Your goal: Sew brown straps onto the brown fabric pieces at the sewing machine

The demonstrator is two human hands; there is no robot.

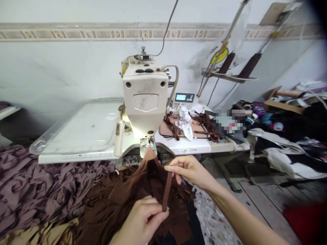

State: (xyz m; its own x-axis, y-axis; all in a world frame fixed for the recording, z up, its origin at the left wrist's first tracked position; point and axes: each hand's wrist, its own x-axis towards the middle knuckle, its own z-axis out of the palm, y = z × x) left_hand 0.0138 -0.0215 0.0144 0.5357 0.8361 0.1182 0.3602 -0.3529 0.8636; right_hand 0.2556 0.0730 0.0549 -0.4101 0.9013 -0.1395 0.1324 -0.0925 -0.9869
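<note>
The left hand [139,221] is pinching the lower end of a brown fabric strap [167,190] between thumb and fingers, nearly closed. The right hand [190,172] is gripping the strap's upper end the same way, with a small blue item [182,180] showing beneath it. The strap is running straight between both hands, above a heap of brown fabric [133,190]. Mauve fabric [43,183] is lying to the left. Farther off, a sewing machine [144,92] is standing on the tabletop [184,145], with brown strips [204,122] and crumpled white paper [185,124] lying to its right.
</note>
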